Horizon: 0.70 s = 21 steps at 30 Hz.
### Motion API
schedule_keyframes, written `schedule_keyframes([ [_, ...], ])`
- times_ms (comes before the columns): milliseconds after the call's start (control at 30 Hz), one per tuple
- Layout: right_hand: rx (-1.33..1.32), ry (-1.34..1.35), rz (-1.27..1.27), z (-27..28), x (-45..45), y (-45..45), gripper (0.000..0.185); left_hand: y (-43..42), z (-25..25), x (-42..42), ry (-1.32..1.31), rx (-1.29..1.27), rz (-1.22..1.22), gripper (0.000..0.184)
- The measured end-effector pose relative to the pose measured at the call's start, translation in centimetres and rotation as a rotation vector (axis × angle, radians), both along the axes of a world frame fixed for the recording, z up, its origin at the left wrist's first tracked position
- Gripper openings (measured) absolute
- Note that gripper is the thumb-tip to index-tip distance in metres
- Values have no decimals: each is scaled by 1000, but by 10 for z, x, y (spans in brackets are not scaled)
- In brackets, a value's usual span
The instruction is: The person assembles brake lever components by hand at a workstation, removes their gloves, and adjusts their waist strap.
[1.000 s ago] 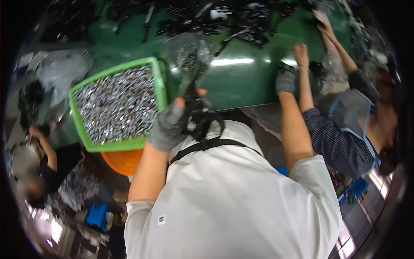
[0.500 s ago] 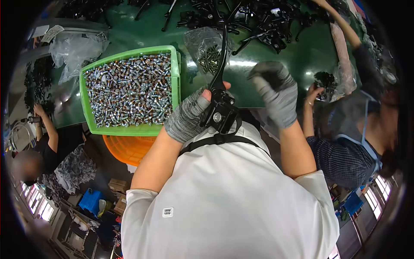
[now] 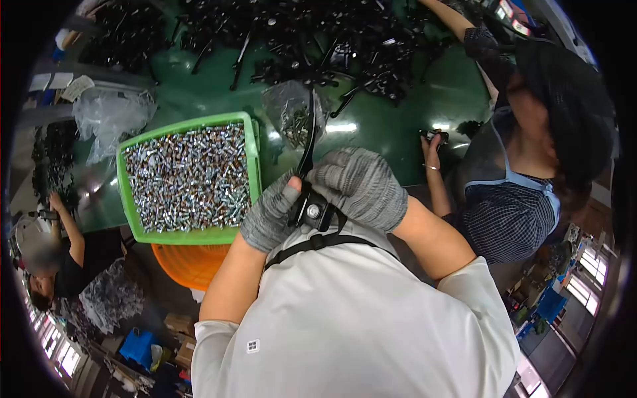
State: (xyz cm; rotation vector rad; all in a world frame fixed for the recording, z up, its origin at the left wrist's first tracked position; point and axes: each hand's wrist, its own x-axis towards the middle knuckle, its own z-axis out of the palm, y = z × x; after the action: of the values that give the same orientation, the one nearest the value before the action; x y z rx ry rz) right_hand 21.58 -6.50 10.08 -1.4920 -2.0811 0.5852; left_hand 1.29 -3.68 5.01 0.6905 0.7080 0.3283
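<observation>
A black brake lever assembly (image 3: 313, 212) is held close in front of my waist, its long lever pointing away from me across the table edge. My left hand (image 3: 269, 215), in a grey fingerless glove, is closed around its left side, thumb on top. My right hand (image 3: 361, 186), gloved alike, is bent over the assembly near the lever's pivot with the fingers pinched together. Whatever those fingertips hold is hidden. Just beyond the lever lies a clear plastic bag (image 3: 279, 103) with small brass-coloured screws or pins (image 3: 296, 129).
To the left stands a green tray (image 3: 255, 156) full of small metal fittings (image 3: 189, 176), above an orange basket (image 3: 192, 265). Many black lever assemblies (image 3: 358, 56) cover the table's far side. Co-workers sit at right (image 3: 507, 219) and left (image 3: 73, 259).
My right hand has come in from the right, where it was raised and blurred, to the brake lever assembly. My left hand keeps its grip. The view has shifted slightly.
</observation>
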Motion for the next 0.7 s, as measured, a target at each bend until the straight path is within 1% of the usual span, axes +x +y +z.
schedule_keyframes([
  [67,-116,46,45,-1,2,0,14,-3,6,11,-37,-174,86,56],
  [100,-152,41,84,-2,4,2,16,0,-1,3,-68,-189,-12,57],
  [167,-167,53,96,-4,9,2,17,-1,-11,1,-35,-186,-23,57],
  [233,-181,75,117,-6,15,7,19,-2,-10,-1,9,-183,-27,58],
  [300,28,161,93,-2,29,16,23,-1,-2,-2,91,-116,-3,61],
  [333,141,1,60,-3,33,19,29,7,2,-3,21,-139,-89,65],
  [367,138,4,58,-4,33,22,29,8,1,-5,25,-141,-91,65],
  [433,189,-314,203,-4,34,27,37,10,-1,-6,-90,-225,-145,67],
  [467,172,-346,251,-9,33,27,39,11,2,-8,-98,-222,-134,64],
  [533,81,-325,324,-1,30,25,35,15,16,-11,-45,-130,-198,59],
  [567,188,-321,316,-5,31,24,32,15,14,-12,-124,-201,-213,56],
  [633,99,-302,362,-12,33,19,30,19,15,-15,-81,-285,-249,56],
  [667,173,-262,348,-14,31,18,30,21,17,-14,-36,-225,-256,58],
  [700,166,-255,353,-16,30,16,30,20,16,-19,-32,-234,-251,58],
])
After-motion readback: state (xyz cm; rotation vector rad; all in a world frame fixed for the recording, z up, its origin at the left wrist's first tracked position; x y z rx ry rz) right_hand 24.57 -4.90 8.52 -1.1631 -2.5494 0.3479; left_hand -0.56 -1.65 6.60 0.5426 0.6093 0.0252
